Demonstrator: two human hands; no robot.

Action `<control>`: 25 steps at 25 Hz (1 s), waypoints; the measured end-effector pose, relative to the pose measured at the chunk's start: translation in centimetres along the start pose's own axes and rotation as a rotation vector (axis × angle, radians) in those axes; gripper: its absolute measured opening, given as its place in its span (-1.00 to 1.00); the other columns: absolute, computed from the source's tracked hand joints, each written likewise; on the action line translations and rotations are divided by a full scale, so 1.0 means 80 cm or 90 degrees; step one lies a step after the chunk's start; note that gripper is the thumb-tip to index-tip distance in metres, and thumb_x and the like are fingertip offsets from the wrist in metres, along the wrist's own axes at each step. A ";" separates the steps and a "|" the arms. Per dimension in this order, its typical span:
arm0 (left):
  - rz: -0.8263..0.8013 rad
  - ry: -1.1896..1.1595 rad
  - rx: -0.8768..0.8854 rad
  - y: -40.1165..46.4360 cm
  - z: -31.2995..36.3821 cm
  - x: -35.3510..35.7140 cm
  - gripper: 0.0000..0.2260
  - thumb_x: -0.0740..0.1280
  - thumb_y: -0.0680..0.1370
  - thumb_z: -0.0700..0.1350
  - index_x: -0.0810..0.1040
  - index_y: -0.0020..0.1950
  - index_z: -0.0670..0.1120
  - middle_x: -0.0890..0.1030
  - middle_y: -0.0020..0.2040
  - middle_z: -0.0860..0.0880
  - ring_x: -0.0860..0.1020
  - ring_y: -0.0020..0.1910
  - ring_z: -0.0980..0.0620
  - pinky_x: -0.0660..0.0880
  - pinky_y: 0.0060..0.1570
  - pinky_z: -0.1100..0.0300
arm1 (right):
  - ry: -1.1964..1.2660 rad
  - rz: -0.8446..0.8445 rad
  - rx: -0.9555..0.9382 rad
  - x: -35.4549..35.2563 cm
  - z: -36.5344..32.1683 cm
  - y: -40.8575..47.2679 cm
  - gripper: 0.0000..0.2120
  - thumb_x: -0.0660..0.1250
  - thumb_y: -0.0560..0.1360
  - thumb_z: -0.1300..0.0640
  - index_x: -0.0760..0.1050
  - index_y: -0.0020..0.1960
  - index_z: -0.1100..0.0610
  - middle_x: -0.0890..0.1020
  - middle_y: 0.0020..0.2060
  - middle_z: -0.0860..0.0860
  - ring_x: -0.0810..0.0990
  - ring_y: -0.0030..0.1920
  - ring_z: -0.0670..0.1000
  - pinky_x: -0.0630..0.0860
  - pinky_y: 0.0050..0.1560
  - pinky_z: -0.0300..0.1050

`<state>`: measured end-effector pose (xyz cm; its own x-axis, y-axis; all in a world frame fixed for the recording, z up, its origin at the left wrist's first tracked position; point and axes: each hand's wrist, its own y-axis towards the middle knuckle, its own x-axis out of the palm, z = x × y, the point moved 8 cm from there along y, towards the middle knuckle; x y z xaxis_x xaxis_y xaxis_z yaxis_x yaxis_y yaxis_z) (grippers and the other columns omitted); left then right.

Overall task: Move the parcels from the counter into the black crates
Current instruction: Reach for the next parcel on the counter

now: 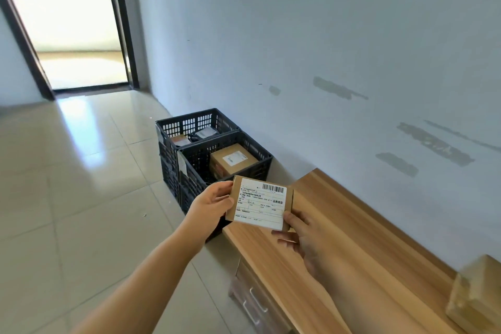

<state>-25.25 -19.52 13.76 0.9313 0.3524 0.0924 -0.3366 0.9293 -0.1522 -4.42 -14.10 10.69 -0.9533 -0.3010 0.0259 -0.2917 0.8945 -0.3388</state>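
Note:
A small flat cardboard parcel (260, 203) with a white barcode label is held over the left end of the wooden counter (352, 247). My left hand (211, 206) grips its left edge and my right hand (301, 238) pinches its lower right corner. Two black crates stand on the floor against the wall, just beyond the counter's end. The near crate (195, 160) holds a brown box (233, 161) with a label. The far crate (187, 123) holds two small parcels. Another brown parcel (477, 295) sits on the counter at the far right.
The white wall (325, 49) runs along behind the counter and crates. Tiled floor (81, 184) spreads to the left, leading to an open doorway (70, 22). Drawers with metal handles (257, 304) show under the counter's front.

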 end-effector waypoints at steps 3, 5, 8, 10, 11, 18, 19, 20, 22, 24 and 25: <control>0.032 0.004 -0.001 0.028 0.002 -0.057 -0.72 0.24 0.59 -0.30 0.56 0.11 0.05 0.68 -0.01 0.08 0.65 -0.01 0.11 0.59 -0.10 0.23 | -0.032 -0.032 0.021 0.054 -0.004 0.038 -0.73 0.25 0.59 0.11 0.42 0.27 0.13 0.72 -0.08 0.03 0.69 -0.15 0.04 0.55 -0.24 -0.18; 0.051 0.010 -0.018 0.050 -0.004 -0.085 -0.73 0.24 0.58 -0.30 0.57 0.11 0.05 0.68 0.00 0.07 0.64 0.01 0.08 0.60 -0.06 0.18 | -0.040 -0.042 0.034 0.082 -0.004 0.066 -0.73 0.25 0.60 0.12 0.42 0.27 0.14 0.73 -0.10 0.03 0.69 -0.13 0.06 0.56 -0.22 -0.16; 0.060 0.030 -0.029 0.088 -0.008 -0.122 -0.71 0.23 0.58 -0.30 0.58 0.09 0.06 0.69 -0.01 0.08 0.63 0.04 0.06 0.59 0.00 0.12 | -0.038 -0.057 0.053 0.118 0.000 0.116 -0.74 0.25 0.60 0.13 0.41 0.27 0.14 0.73 -0.10 0.04 0.69 -0.10 0.09 0.59 -0.10 -0.06; 0.061 0.054 -0.029 0.117 0.000 -0.148 -0.71 0.22 0.58 -0.30 0.58 0.10 0.05 0.68 -0.02 0.09 0.61 0.03 0.10 0.57 -0.09 0.27 | -0.029 -0.071 0.064 0.145 0.002 0.155 -0.75 0.25 0.60 0.15 0.40 0.26 0.13 0.72 -0.09 0.05 0.69 -0.07 0.10 0.59 -0.02 0.00; 0.064 0.064 -0.025 0.134 0.005 -0.163 -0.72 0.22 0.58 -0.31 0.58 0.11 0.03 0.67 -0.02 0.10 0.60 0.01 0.13 0.54 -0.18 0.35 | -0.029 -0.083 0.071 0.163 0.002 0.178 -0.75 0.26 0.59 0.15 0.40 0.26 0.13 0.72 -0.07 0.05 0.69 -0.05 0.11 0.59 0.02 0.02; 0.140 0.118 -0.049 0.289 0.033 -0.286 -0.73 0.23 0.58 -0.29 0.56 0.05 0.07 0.66 -0.04 0.13 0.60 -0.06 0.18 0.47 -0.29 0.44 | -0.036 -0.167 0.121 0.309 -0.020 0.347 -0.81 0.23 0.61 0.14 0.41 0.22 0.07 0.71 -0.04 0.03 0.69 -0.04 0.04 0.60 -0.03 -0.07; 0.156 0.119 -0.053 0.310 0.036 -0.303 -0.74 0.23 0.58 -0.29 0.57 0.06 0.05 0.67 -0.05 0.13 0.61 -0.05 0.18 0.47 -0.27 0.43 | -0.044 -0.179 0.125 0.328 -0.027 0.368 -0.82 0.23 0.61 0.13 0.41 0.21 0.05 0.70 -0.03 0.02 0.69 -0.04 0.03 0.60 -0.04 -0.09; 0.169 0.120 -0.057 0.331 0.038 -0.319 -0.76 0.24 0.58 -0.28 0.57 0.08 0.04 0.67 -0.05 0.13 0.62 -0.06 0.18 0.48 -0.25 0.42 | -0.055 -0.187 0.126 0.346 -0.032 0.390 -0.80 0.23 0.61 0.12 0.40 0.23 0.05 0.70 -0.02 0.02 0.68 -0.03 0.02 0.60 -0.03 -0.09; 0.185 0.120 -0.075 0.367 0.038 -0.347 -0.77 0.25 0.58 -0.28 0.56 0.09 0.02 0.68 -0.05 0.11 0.62 -0.03 0.15 0.49 -0.19 0.37 | -0.082 -0.199 0.131 0.377 -0.036 0.428 -0.73 0.24 0.60 0.10 0.38 0.29 0.06 0.67 0.03 0.01 0.66 0.03 0.03 0.59 0.06 -0.06; 0.193 0.108 -0.092 0.393 0.036 -0.369 -0.76 0.26 0.57 -0.28 0.55 0.10 0.03 0.67 -0.03 0.08 0.61 0.01 0.14 0.50 -0.16 0.34 | -0.107 -0.213 0.138 0.404 -0.039 0.455 -0.70 0.25 0.60 0.10 0.36 0.32 0.05 0.65 0.07 0.02 0.63 0.07 0.05 0.57 0.08 -0.06; 0.193 0.101 -0.094 0.405 0.035 -0.377 -0.75 0.26 0.57 -0.29 0.55 0.11 0.03 0.66 -0.02 0.07 0.60 0.01 0.15 0.51 -0.18 0.35 | -0.115 -0.217 0.141 0.413 -0.041 0.466 -0.71 0.25 0.60 0.10 0.36 0.31 0.04 0.65 0.07 0.02 0.63 0.08 0.05 0.57 0.05 -0.08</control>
<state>-64.63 0.25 8.83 0.8060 0.5772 -0.1315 -0.5879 0.7547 -0.2913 -47.07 10.36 1.98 -0.7710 -0.6367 0.0130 -0.5440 0.6477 -0.5334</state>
